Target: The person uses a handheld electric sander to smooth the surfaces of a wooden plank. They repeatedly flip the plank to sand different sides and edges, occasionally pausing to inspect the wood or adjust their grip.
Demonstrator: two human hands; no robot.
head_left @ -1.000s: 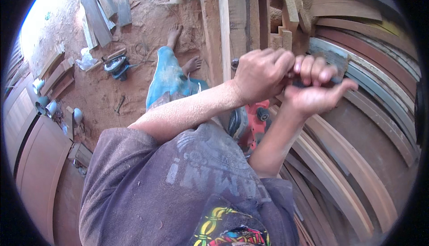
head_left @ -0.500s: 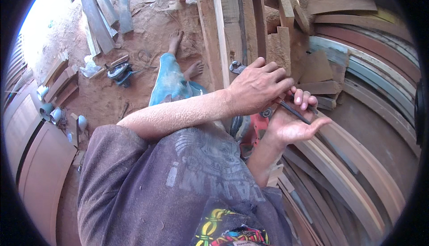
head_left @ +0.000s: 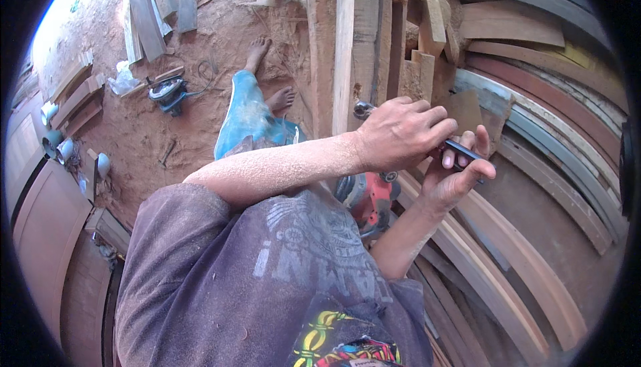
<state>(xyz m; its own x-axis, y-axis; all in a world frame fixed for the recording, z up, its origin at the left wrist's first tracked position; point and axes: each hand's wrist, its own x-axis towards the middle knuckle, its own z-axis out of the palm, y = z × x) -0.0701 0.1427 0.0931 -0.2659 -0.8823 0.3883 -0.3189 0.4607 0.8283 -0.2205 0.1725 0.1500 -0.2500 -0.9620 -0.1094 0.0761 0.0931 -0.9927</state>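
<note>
My left hand (head_left: 407, 133) is closed around the middle of a hand tool that looks like pliers (head_left: 362, 109). The tool's metal head sticks out past the left side of my fist. On the other side, its dark handles run to my right hand (head_left: 461, 173), whose fingers curl about them with the thumb stretched along. My left forearm crosses in front of my body. Below my hands sits a red power tool (head_left: 375, 200), partly covered by my arm and shirt, so its exact kind is hidden.
A long timber beam (head_left: 364, 40) runs away ahead of me. Stacked boards (head_left: 514, 73) line the right, with more planks (head_left: 501, 253) under my right arm. On the dirt floor at left lie a blue power tool (head_left: 170, 93), a small dark tool (head_left: 167, 153) and loose planks (head_left: 143, 13).
Both hands have moved slightly right, and the pliers have turned so that the handles lie flatter. My right fingers have shifted around the handles. The whole view has tilted a little.
</note>
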